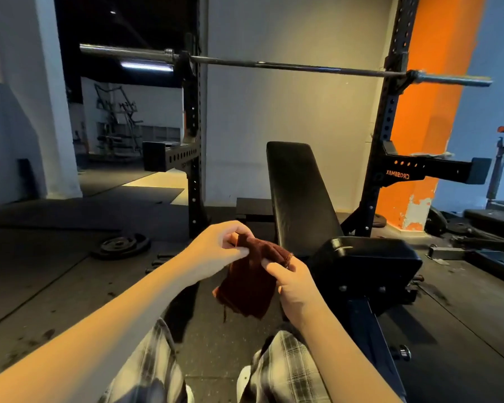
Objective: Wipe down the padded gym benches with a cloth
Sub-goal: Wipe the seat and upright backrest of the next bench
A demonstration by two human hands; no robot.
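Nearest me, my left hand (216,248) pinches the top edge of the dark red cloth (248,283). My right hand (294,283) curls round its right side. The cloth hangs in the air, apart from the seat pad (367,257) just to its right. To the left, open floor (56,286) runs to a weight plate (120,245). Farther off, the tilted back pad (300,187) rises under the barbell (274,65). The frame below the seat is too dark to make out.

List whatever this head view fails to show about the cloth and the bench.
- The cloth: its top corners are covered by the fingers of the left hand and right hand. Wet or dry cannot be told.
- The seat pad: its near left corner is behind the right hand. Any dust or smears are lost in the dark vinyl.
- The bench frame: partly behind the right forearm and cut by the bottom edge.
- The machines in the far room: too small and dim.
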